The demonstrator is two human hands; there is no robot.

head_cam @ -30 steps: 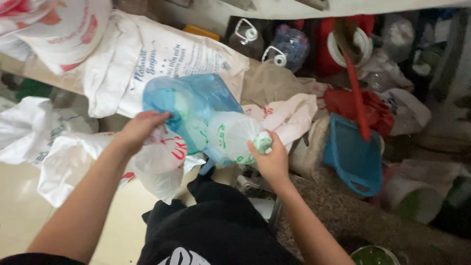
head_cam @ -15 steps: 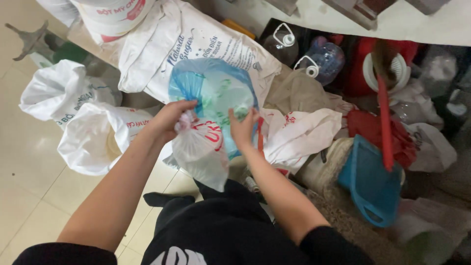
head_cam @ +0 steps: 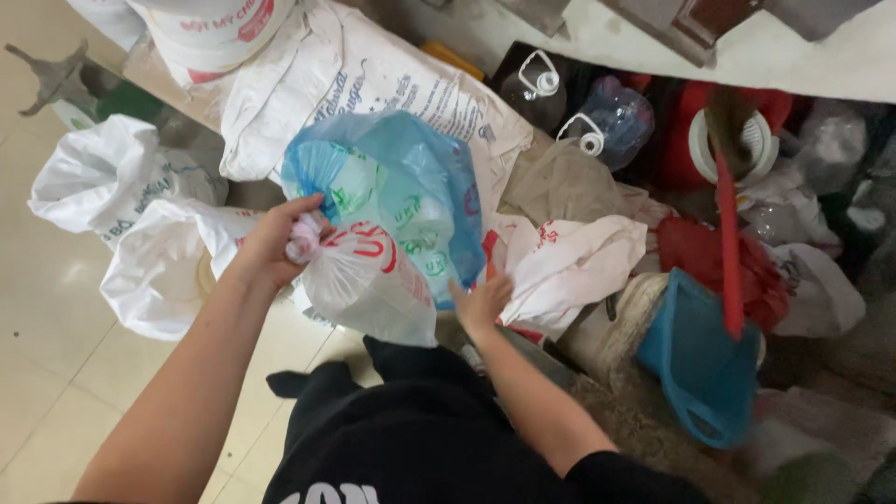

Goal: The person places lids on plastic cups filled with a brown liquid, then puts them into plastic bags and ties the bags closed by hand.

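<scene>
The left hand [head_cam: 278,241] is clenched on the gathered neck of a white plastic bag with red print [head_cam: 369,280], which hangs below the fist. The right hand [head_cam: 483,303] lies with fingers spread against the lower edge of a blue translucent bag [head_cam: 425,177]; whether it grasps that bag cannot be told. The blue bag sits just behind the white one, touching it, with pale green-printed items visible through its skin. Behind both lies a large white woven sack [head_cam: 355,84]. More white bags [head_cam: 140,243] rest on the tiled floor to the left. A blue dustpan with a red handle [head_cam: 700,359] stands to the right, well apart.
</scene>
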